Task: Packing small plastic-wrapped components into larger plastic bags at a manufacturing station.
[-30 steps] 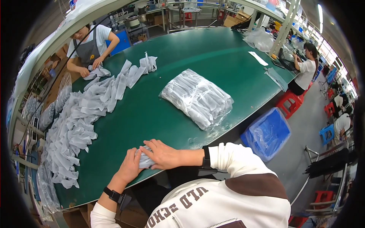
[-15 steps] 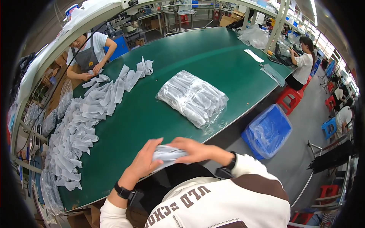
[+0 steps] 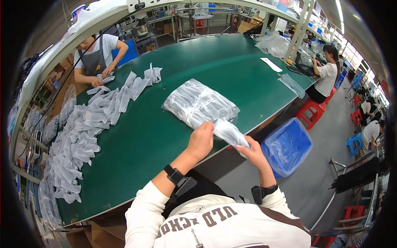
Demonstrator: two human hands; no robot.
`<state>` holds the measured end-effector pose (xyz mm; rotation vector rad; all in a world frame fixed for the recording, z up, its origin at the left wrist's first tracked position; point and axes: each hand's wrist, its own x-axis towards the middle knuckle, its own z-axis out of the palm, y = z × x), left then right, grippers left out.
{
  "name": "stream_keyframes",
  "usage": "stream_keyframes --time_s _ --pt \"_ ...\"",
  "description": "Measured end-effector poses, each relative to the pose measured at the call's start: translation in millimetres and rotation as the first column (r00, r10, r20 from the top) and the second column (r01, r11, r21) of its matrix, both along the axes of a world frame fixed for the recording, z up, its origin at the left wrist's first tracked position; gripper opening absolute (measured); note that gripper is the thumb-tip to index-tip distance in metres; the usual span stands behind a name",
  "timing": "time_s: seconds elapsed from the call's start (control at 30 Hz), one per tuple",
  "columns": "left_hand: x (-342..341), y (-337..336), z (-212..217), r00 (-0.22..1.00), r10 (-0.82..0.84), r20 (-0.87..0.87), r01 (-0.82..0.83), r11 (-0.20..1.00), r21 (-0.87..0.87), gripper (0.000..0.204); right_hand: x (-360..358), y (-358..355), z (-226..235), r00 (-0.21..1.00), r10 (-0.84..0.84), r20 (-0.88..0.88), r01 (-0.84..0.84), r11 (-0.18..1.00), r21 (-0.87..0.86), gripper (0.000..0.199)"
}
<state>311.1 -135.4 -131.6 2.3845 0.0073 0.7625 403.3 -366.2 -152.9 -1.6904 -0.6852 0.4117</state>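
Both hands clenched on one clear packet (image 3: 226, 131) at the green bench (image 3: 165, 136) edge: left hand (image 3: 201, 140) gripping one end, right hand (image 3: 253, 152) the other, beside the packet pile (image 3: 198, 103).

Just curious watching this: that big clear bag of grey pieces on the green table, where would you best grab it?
Probably the near end of the clear bag, coming from the table's front edge. It lies flat and bulging, and its slack film there gathers easily; the left hand touches that end.

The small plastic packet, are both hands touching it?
Touching. The head view shows the left hand pinching one end of the small plastic packet and the right hand holding the other.
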Motion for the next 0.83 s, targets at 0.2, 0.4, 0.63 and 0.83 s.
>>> stream_keyframes --time_s 0.2,0.4,0.63,0.83 --pt "-7 6 12 0.991 0.050 0.121 -0.034 0.991 -0.130 0.010 17 64 19 0.945 -0.002 0.326 0.046 0.991 -0.127 0.063" --pt "-14 2 12 0.987 0.068 0.148 -0.014 0.942 -0.336 0.008 -5 107 25 0.774 -0.086 0.628 0.284 0.932 -0.223 0.061" --pt "-24 -2 13 0.967 -0.077 0.243 0.105 0.989 -0.104 0.010 9 159 2 0.761 -0.067 0.646 0.238 0.954 -0.181 0.062" --pt "-41 5 1 0.982 -0.106 0.158 0.107 0.994 -0.002 0.012 -2 205 -31 0.505 -0.149 0.850 0.444 0.890 -0.107 0.089"
